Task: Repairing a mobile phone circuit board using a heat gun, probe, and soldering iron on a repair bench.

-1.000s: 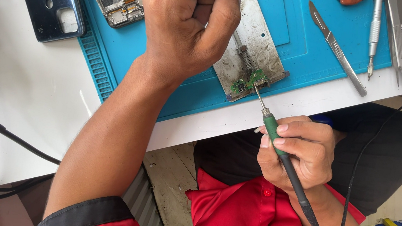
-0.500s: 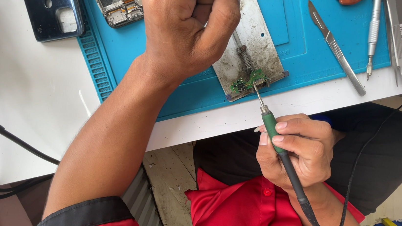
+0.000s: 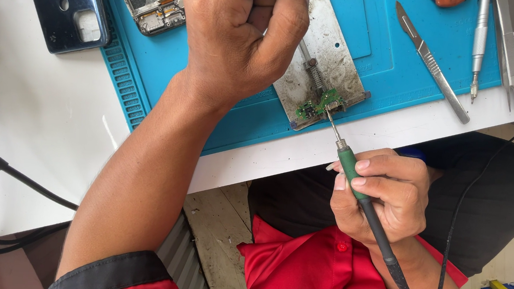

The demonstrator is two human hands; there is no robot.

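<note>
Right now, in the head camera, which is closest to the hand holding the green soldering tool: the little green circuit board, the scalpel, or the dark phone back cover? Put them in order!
Counting from the right hand:
1. The little green circuit board, just above the hand, at the tool's tip.
2. The scalpel, up and to the right on the blue mat.
3. The dark phone back cover, far off at the top left.

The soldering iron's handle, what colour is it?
The soldering iron has a green grip turning black toward the cord, held in the right hand; head view.

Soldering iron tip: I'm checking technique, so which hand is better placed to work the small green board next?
Probably the right hand: it grips the soldering iron, tip at the green board. The left hand is fisted above the metal plate.
</note>
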